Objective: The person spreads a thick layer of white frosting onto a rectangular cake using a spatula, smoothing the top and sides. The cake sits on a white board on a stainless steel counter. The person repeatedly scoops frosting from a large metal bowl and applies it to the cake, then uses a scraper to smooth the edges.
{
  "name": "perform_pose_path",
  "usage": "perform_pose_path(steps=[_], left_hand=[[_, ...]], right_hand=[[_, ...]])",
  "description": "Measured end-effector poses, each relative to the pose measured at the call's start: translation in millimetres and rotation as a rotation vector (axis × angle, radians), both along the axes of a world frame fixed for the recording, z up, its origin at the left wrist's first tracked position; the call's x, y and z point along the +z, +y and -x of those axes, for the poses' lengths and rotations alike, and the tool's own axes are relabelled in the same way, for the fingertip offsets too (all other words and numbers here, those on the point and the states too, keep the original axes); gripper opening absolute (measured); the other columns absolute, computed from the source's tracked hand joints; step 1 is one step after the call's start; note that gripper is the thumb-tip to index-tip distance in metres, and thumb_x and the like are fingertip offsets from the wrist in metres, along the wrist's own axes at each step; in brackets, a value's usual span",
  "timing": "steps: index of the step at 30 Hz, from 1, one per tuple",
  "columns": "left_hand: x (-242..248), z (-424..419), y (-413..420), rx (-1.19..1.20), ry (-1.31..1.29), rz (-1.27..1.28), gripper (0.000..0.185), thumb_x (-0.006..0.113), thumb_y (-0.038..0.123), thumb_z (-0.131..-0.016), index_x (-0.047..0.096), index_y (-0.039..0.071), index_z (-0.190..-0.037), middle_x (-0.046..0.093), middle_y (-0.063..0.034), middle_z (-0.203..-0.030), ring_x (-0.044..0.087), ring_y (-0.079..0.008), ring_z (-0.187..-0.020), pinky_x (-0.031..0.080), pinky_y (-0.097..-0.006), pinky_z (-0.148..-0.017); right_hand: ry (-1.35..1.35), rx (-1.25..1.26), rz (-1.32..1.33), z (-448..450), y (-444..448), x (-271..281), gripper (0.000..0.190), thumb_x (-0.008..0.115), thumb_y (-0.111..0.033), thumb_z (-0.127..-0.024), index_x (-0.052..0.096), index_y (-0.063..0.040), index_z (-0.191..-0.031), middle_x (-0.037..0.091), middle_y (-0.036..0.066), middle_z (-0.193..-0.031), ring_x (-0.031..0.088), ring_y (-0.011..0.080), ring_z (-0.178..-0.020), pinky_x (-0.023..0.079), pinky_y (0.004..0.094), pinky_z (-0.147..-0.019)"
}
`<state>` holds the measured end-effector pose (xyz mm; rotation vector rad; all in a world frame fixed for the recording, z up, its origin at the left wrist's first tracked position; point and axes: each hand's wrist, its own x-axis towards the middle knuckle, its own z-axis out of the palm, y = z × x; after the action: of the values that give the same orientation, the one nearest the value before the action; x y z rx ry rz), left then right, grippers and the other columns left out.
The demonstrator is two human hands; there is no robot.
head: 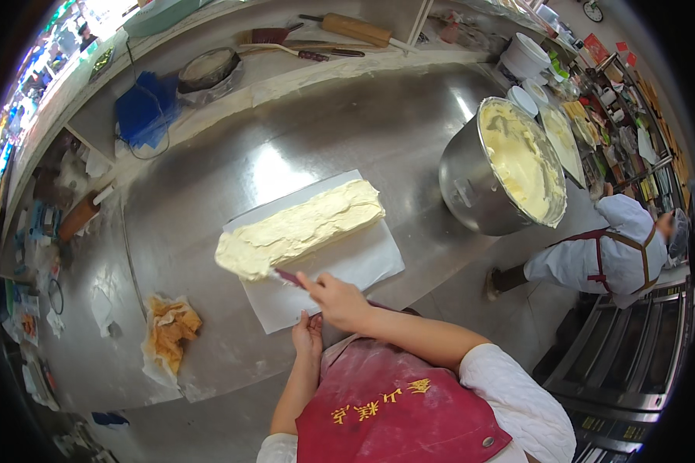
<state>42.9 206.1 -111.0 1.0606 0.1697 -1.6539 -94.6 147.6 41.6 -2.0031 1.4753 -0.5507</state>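
My right hand (pixel 339 301) grips the dark red handle of a spatula (pixel 288 277). The spatula's blade meets the near left end of a long cream-covered block (pixel 307 223), probably a cake, and is largely hidden by cream. Pale yellow cream coats the block's top unevenly, with a thick lump at the left end. Under it lies a sheet of white paper (pixel 347 263) on the steel worktable (pixel 208 254). My left hand (pixel 308 333) is at the paper's near edge, fingers partly curled; whether it pinches the paper is unclear.
To the right, a tilted steel mixing bowl (pixel 463 179) holds pale cream. Crumpled brown-stained paper (pixel 172 335) lies at left. Rolling pins (pixel 356 30), brushes and a round tin (pixel 208 68) fill the back shelf. A co-worker (pixel 602 254) stands at right near steel ovens (pixel 614 347).
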Motion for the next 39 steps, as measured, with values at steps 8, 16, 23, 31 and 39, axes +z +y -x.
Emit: perform_pose_path(steps=[8, 16, 23, 31, 39], left_hand=[[-11, -3, 2, -0.001, -0.021, -0.073, 0.011, 0.062, 0.013, -0.094, 0.059, 0.003, -0.098, 0.065, -0.0071, -0.089, 0.066, -0.0189, -0.077, 0.057, -0.0298, -0.066], [-16, -3, 3, 0.001, -0.038, -0.072, 0.011, 0.062, 0.013, -0.093, 0.060, 0.004, -0.099, 0.066, -0.0070, -0.089, 0.066, -0.0192, -0.077, 0.057, -0.0297, -0.066], [-15, -3, 3, 0.006, -0.023, -0.041, 0.013, 0.061, 0.014, -0.094, 0.059, 0.003, -0.102, 0.067, -0.0073, -0.093, 0.066, -0.0189, -0.078, 0.057, -0.0300, -0.067], [-17, -5, 3, -0.036, -0.037, -0.035, 0.016, 0.061, 0.017, -0.095, 0.058, 0.004, -0.103, 0.066, -0.0076, -0.095, 0.065, -0.0186, -0.083, 0.055, -0.0304, -0.071], [-22, -4, 4, -0.002, -0.038, -0.031, 0.016, 0.062, 0.016, -0.094, 0.058, 0.004, -0.104, 0.065, -0.0070, -0.094, 0.065, -0.0185, -0.082, 0.055, -0.0300, -0.069]], right_hand=[[0.469, -0.319, 0.194, 125, 6, -6, 0.055, 0.053, -0.006, -0.083, 0.050, -0.015, -0.137, 0.055, 0.013, -0.096, 0.060, 0.0329, -0.080, 0.051, 0.0437, -0.064], [0.475, -0.424, 0.166, 154, 17, 3, 0.048, 0.055, -0.009, -0.087, 0.054, -0.015, -0.134, 0.056, 0.011, -0.095, 0.061, 0.0318, -0.081, 0.049, 0.0432, -0.062], [0.511, -0.542, 0.034, 192, 15, 29, 0.045, 0.053, -0.015, -0.090, 0.052, -0.016, -0.135, 0.056, 0.011, -0.097, 0.062, 0.0326, -0.082, 0.049, 0.0455, -0.068], [0.537, -0.240, -0.045, 163, -85, 100, 0.042, 0.047, -0.011, -0.087, 0.056, -0.014, -0.129, 0.059, 0.016, -0.100, 0.062, 0.0360, -0.085, 0.049, 0.0474, -0.075], [0.724, -0.188, -0.194, 162, -97, 127, 0.039, 0.046, -0.011, -0.085, 0.059, -0.012, -0.122, 0.062, 0.018, -0.101, 0.063, 0.0381, -0.092, 0.048, 0.0484, -0.080]])
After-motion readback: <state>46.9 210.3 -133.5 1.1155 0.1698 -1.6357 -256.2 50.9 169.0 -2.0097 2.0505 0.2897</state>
